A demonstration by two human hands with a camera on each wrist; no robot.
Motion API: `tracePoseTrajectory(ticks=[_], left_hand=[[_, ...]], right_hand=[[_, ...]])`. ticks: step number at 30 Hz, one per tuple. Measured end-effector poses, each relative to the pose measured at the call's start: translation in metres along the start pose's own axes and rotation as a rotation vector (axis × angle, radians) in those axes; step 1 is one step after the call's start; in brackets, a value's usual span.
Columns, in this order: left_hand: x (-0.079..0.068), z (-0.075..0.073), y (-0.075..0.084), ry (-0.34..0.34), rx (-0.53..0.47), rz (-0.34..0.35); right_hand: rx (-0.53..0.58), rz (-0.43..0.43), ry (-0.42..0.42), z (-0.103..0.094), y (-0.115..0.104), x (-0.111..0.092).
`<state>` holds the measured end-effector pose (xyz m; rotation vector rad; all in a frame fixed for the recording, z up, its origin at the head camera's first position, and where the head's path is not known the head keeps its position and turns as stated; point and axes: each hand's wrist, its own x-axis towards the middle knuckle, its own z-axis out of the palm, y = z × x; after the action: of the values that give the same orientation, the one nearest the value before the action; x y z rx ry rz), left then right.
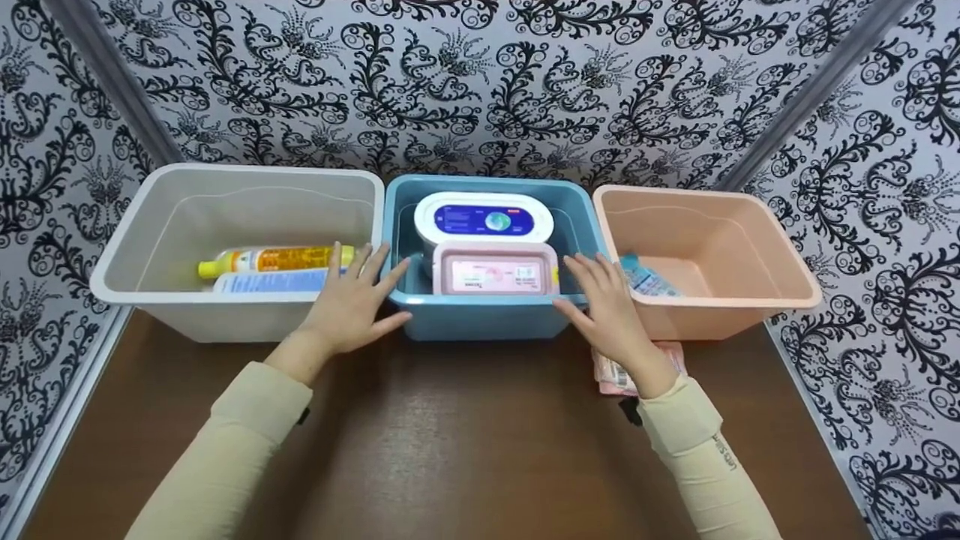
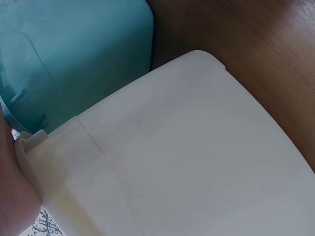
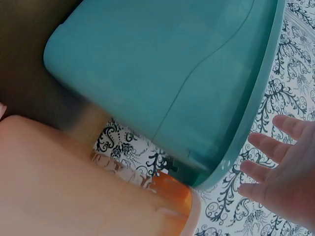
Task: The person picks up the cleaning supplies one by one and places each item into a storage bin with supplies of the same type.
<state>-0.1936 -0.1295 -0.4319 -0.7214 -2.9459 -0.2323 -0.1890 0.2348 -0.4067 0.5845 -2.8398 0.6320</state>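
Observation:
In the head view my left hand [image 1: 349, 307] is spread with straight fingers over the corner where the off-white bin [image 1: 225, 319] meets the blue bin [image 1: 487, 321]. My right hand [image 1: 609, 311] has its fingers extended between the blue bin and the peach bin [image 1: 705, 322]. Neither hand grips anything; whether the fingertips touch the rims I cannot tell. Inside the blue bin are a white oval tub [image 1: 450, 219] with a blue label and a pink rectangular pack [image 1: 495, 276]. In the right wrist view the hand [image 3: 288, 169] appears beside the blue rim, fingers apart.
A yellow bottle [image 1: 292, 259] and a white-and-blue item [image 1: 270, 282] lie in the off-white bin. A teal-and-white item [image 1: 651, 281] lies in the peach bin. Pink packets [image 1: 615, 379] rest on the brown table [image 1: 450, 450], partly hidden beneath my right wrist. Patterned walls [image 1: 480, 82] enclose the table.

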Motion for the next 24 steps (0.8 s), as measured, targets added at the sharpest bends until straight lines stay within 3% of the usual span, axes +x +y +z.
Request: tracePoseTrajectory(ticks=[10,14,20,24], left_hand=[[0.0,0.001,0.0,0.019,-0.022,0.011],[-0.001,0.002,-0.001,0.035,-0.024,0.022],[-0.001,0.001,-0.001,0.037,-0.029,0.024],[-0.001,0.001,-0.001,0.035,-0.029,0.02]], right_hand=[[0.033,0.014,0.048,-0.009,0.014,-0.027],[0.037,-0.029,0.101,-0.011,0.023,-0.038],[0.193,-0.09,0.137,-0.015,0.036,-0.06],[0.23,-0.116,0.125,-0.013,0.047,-0.073]])
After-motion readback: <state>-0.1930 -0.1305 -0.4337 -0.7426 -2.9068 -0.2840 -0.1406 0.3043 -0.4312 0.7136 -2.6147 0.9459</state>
